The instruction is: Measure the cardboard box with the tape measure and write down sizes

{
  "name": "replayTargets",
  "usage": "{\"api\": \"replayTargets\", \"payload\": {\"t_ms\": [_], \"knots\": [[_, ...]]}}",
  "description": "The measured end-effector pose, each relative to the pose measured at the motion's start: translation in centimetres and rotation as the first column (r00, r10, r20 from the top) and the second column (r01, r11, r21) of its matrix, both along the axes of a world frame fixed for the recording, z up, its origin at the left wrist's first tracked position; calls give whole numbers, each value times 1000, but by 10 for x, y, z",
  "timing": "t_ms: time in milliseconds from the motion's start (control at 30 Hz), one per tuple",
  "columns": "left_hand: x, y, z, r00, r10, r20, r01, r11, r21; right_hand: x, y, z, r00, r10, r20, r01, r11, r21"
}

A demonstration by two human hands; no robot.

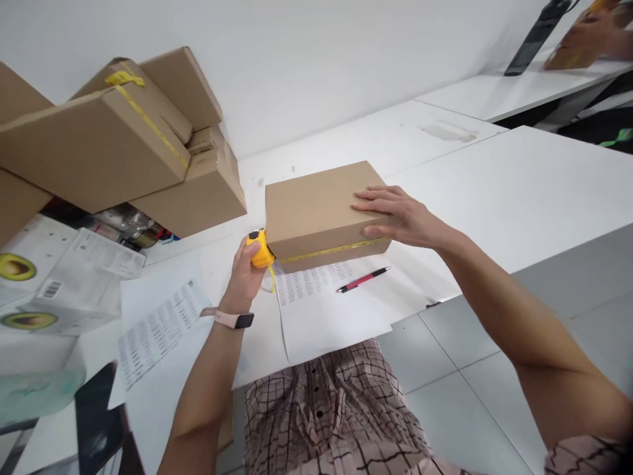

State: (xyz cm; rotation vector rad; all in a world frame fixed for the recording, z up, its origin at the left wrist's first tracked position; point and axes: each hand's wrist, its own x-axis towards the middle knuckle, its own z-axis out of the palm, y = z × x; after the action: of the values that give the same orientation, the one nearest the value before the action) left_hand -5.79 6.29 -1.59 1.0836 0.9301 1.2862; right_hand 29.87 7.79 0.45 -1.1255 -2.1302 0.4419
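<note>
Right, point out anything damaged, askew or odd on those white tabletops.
Two marks stand out on the smooth white tabletops: a dark, chipped-looking spot on the front edge, right of the red-and-black pen, and a dull, irregular patch farther back. Both break the plain white.

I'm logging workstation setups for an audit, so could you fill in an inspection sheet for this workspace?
Surface: white table, with faint marks towards the back.
Job's things: cardboard box, yellow strip along its near side; yellow tape measure at its left end.
Clutter: stacked cartons at left; printed sheets; red-and-black pen near the box.
Hands: left hand grips the tape measure; right hand rests on the box.
Cables: nothing seen.
Surroundings: white wall, tiled floor; dark bottle and another person's blurred hand, upper right.
</note>
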Motion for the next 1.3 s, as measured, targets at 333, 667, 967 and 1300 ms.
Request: {"api": "replayTargets", "payload": {"t_ms": [333,667,967,1300], "knots": [[-21,-45,37,978,205,-38,-201,976,86,-41,-7,43,994,53,-96,-54,999,0],[-50,-85,-1,934,354,-49,-351,935,58,-69,6,-3,972,205,-111,-212,976,-49],[-12,-99,45,969,239,-64,-201,913,354,-75,-33,11,997,38,60,-38,999,0],[38,-120,21,975,-196,-101,209,968,141,-130,-80,55,889,288,-356,-400,867,-297]]}}
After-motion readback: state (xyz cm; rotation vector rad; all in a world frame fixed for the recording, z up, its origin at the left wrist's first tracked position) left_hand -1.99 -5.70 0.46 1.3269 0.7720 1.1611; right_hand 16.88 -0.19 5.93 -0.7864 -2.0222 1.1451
